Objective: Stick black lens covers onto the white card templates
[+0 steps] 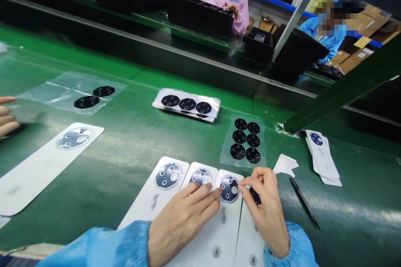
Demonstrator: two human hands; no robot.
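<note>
Several long white panels with rounded corners lie side by side before me, each with an octagonal dark insert at its far end. My left hand [188, 215] lies flat across them, fingers stretched out. Its fingertips touch the edge of the insert [229, 188] on the third white panel [219, 233]. My right hand [263, 204] has thumb and forefinger pinched together at that insert's right edge; what is between them is too small to make out. This hand partly covers the rightmost panel [249, 238]. The leftmost panel [147, 204] carries a similar insert [168, 176].
Behind the panels lie a clear sheet with black octagonal pieces [239, 137] and a wrapped stack [188, 105]. Black tweezers [304, 203], white tissue [285, 164] and stacked panels [324, 158] are at right. Another person's hand [6, 117] is at left, near another panel [46, 171].
</note>
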